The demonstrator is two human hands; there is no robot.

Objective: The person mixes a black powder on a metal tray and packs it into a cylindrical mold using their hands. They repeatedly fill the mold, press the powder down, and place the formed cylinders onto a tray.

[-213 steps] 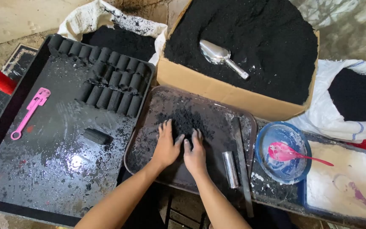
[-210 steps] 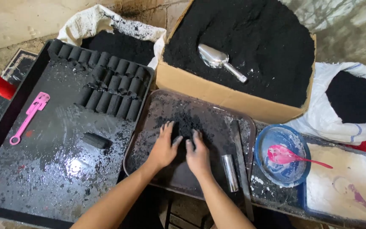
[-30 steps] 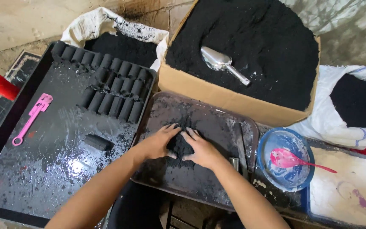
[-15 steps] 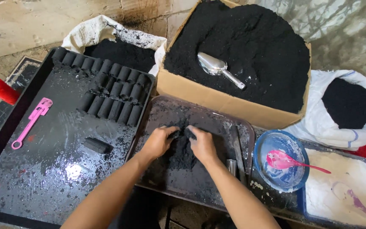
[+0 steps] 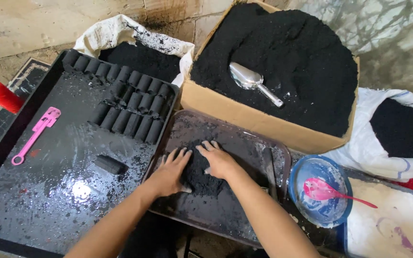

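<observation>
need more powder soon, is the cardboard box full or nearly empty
Full: the black powder is heaped above the cardboard box rim, with a metal scoop lying on top.

A cardboard box [image 5: 244,107] of black powder holds a metal scoop [image 5: 254,82] at far centre. Black cylinders [image 5: 130,102] and a pink spatula [image 5: 37,134] lie on the large left tray [image 5: 34,191].

The right forearm [image 5: 268,224] covers the near end of the flat bar [image 5: 269,165] on the brown tray [image 5: 244,138]. The white-powder tray [image 5: 397,224] and the purple spoon [image 5: 400,234] in it run off the right and lower edges. The red handle [image 5: 1,95] is cut at the left. The dark mound [image 5: 198,169] hides what may be the left hand [image 5: 168,174]'s thumb.
</observation>
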